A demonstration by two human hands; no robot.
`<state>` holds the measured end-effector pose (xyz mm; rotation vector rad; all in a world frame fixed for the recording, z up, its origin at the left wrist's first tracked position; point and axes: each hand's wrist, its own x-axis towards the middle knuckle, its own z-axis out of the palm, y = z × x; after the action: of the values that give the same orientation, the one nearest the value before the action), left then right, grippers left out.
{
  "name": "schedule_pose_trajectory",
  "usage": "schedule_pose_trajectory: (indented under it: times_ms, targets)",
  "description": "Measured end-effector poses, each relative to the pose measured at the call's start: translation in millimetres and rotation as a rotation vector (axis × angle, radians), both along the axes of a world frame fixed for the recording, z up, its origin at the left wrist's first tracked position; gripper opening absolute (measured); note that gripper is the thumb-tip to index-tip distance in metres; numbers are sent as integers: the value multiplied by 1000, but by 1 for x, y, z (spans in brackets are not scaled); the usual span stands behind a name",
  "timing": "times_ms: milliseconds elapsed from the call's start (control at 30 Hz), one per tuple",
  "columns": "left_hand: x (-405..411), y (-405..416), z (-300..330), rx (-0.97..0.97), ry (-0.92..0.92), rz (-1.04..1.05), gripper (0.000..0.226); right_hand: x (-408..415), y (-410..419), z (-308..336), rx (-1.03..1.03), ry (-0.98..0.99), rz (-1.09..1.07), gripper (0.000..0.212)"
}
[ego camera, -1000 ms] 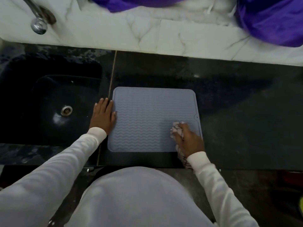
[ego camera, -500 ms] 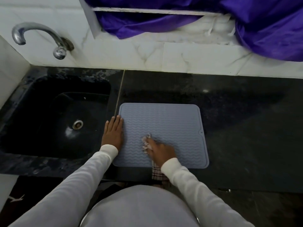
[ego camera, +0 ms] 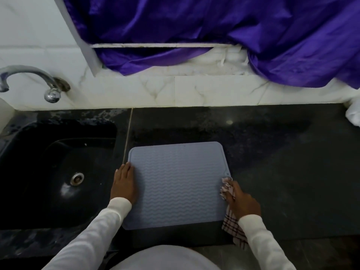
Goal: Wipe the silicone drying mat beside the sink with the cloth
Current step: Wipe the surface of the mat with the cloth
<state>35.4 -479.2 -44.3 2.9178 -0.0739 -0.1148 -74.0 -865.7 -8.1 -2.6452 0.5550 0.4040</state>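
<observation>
Fingers of the right hand (ego camera: 241,203) bunch the checked cloth (ego camera: 227,189) at the mat (ego camera: 175,182)'s right edge, beside the sink (ego camera: 58,172). Left hand (ego camera: 122,184) lies flat, pinning the left edge; lifting it might let the mat slide.

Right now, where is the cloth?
In the head view, the checked cloth is bunched in the right hand at the right edge of the grey mat, its tail hanging over the counter's front.
</observation>
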Motion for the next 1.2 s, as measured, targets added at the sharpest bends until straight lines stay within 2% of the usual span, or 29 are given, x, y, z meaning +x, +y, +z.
schedule_pose_trajectory:
  times_ms: [200,367,467,567,667,733,867,967,1200]
  targets:
    - [-3,5,0,16,7,-20,67,0,-8,8,-20,34,16,47]
    - [5,-1,2,-51,-44,-115,63,25,-9,21,-15,-42,20,51]
    - [17,-37,10,-79,-48,-279,66,71,-17,36,-14,-41,-9,55]
    - [38,-104,24,-170,-88,-509,53,125,-20,40,-54,-110,22,54]
    - [68,-176,28,-85,-41,-749,55,156,-12,28,-85,4,106,51]
    - [85,-217,30,-23,95,-742,60,160,-6,18,-96,75,104,54]
    - [99,-261,25,45,335,-673,82,158,-8,6,-135,58,111,58]
    - [98,-258,13,61,327,-668,92,165,-13,7,-179,87,153,58]
    - [97,-254,4,95,253,-682,95,154,-14,8,-156,130,117,52]
